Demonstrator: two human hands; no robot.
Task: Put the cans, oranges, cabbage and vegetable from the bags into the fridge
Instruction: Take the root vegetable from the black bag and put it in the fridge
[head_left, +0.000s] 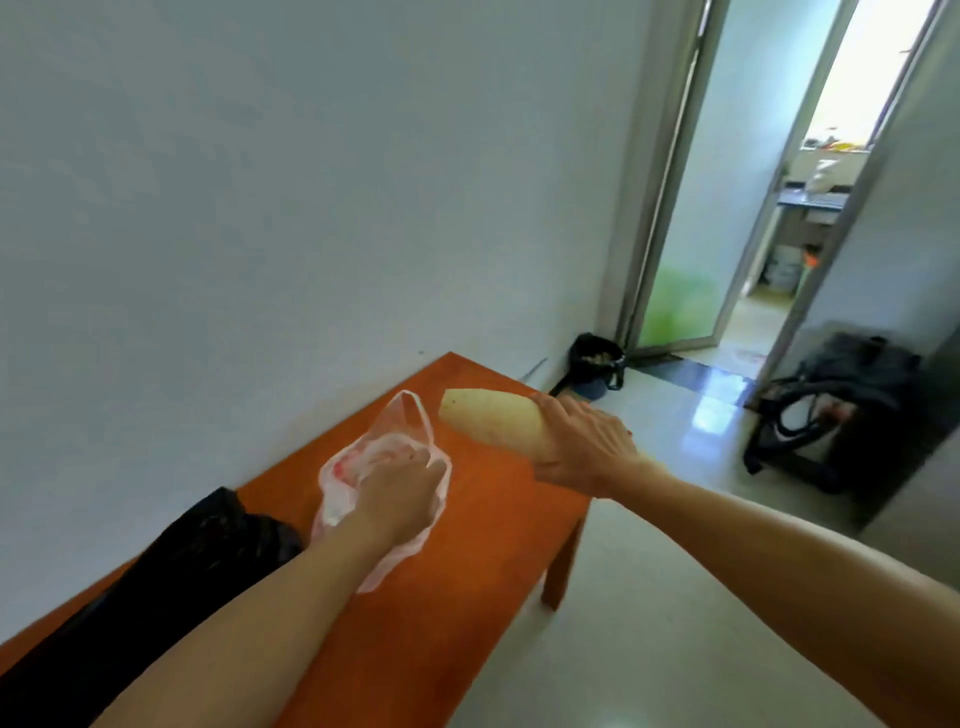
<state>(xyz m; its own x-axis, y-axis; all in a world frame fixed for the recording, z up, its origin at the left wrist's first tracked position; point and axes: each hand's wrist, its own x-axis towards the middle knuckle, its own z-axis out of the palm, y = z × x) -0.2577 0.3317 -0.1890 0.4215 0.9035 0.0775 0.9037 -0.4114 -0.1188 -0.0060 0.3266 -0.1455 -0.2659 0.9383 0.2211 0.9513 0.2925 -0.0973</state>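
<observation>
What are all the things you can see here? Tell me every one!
table: one, orange-brown, against the white wall.
plastic bag: one, clear with pink-red print, on the table.
black bag: one, black, on the table's left part.
vegetable: one, long and pale yellow, held above the table.
bin: one, black, on the floor beside the door.
door: one, grey frame, open, beyond the table.
dark bag: one, black, on the floor at the right.
left hand: one, grips the plastic bag.
right hand: one, holds the vegetable.
</observation>
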